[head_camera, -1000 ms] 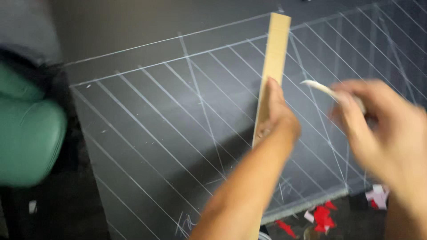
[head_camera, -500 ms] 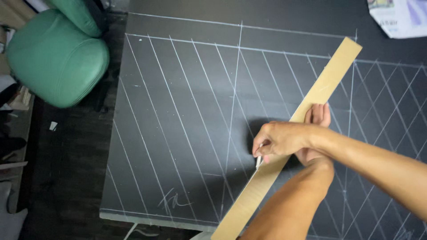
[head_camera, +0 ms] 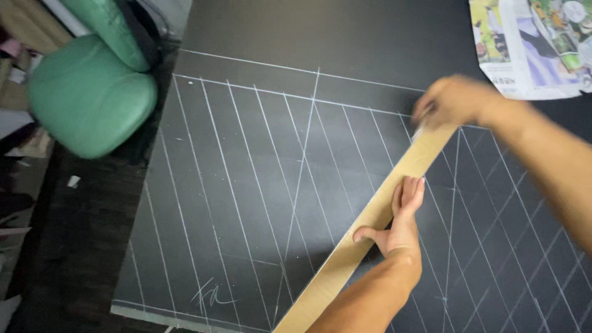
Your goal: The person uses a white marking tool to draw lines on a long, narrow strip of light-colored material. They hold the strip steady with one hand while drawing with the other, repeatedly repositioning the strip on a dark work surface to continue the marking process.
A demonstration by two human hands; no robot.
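A large dark sheet (head_camera: pixel 259 160) covered with white diagonal chalk lines lies flat in front of me. A long tan wooden straightedge (head_camera: pixel 345 259) rests slantwise across it. My left hand (head_camera: pixel 401 219) presses flat on the straightedge, fingers together, thumb spread. My right hand (head_camera: pixel 453 102), blurred by motion, is at the upper end of the straightedge and pinches a small white piece of chalk (head_camera: pixel 419 131) against the sheet beside the strip's edge.
A green padded chair (head_camera: pixel 89 92) stands at the upper left, off the sheet. Printed newspaper pages (head_camera: pixel 530 46) lie at the top right corner. Dark floor with small scraps (head_camera: pixel 73 182) runs along the left side.
My right hand has slid the chalk up along the straightedge from its middle to its upper end. The left hand stays pressed on the strip. The camera view has shifted.
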